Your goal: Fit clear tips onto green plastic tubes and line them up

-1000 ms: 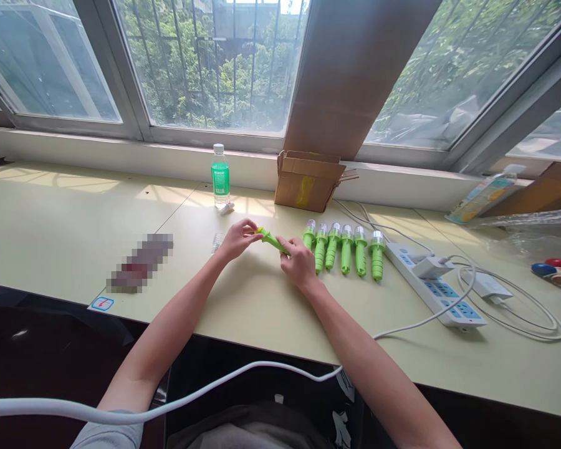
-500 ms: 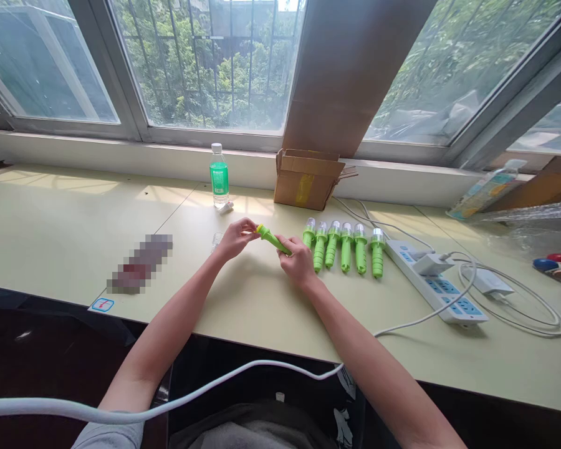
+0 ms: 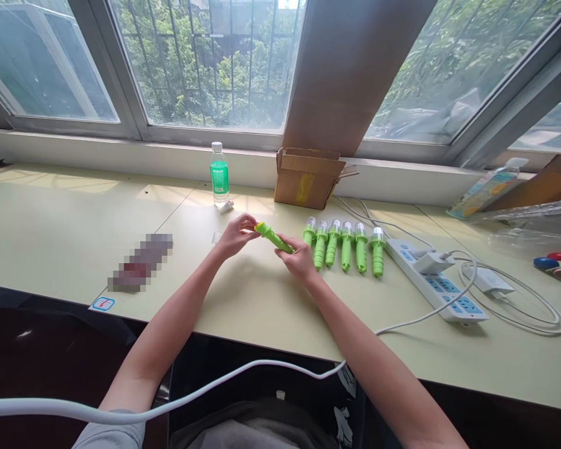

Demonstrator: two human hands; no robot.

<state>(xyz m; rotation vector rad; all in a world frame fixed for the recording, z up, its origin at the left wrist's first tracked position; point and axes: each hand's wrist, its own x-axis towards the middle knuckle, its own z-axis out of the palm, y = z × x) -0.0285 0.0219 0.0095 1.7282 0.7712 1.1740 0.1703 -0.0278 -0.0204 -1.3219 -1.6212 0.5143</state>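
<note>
A green flashlight body (image 3: pixel 271 235) is held tilted above the table, its wide head up toward the left. My right hand (image 3: pixel 300 259) is closed around its lower handle. At the head end, my left hand (image 3: pixel 237 236) pinches with its fingertips at the rim, where a bit of yellow shows; what exactly lies between those fingers is hidden. Behind my left wrist, a clear plastic cap (image 3: pixel 215 238) rests on the table, partly covered. To the right of my right hand lie several green flashlights (image 3: pixel 346 254) in a row, each with a clear cap on top.
A white power strip (image 3: pixel 442 290) with chargers and looped cables lies at right. Farther back stand a cardboard box (image 3: pixel 306 184) and a green-labelled bottle (image 3: pixel 219 178), a small white object beside it. A blurred item (image 3: pixel 140 265) lies left. A white cable (image 3: pixel 243 371) crosses in front.
The flashlight body and the fingers of my left hand have shifted very slightly at its head end. Both hands keep their hold; the things on the table stay put.
</note>
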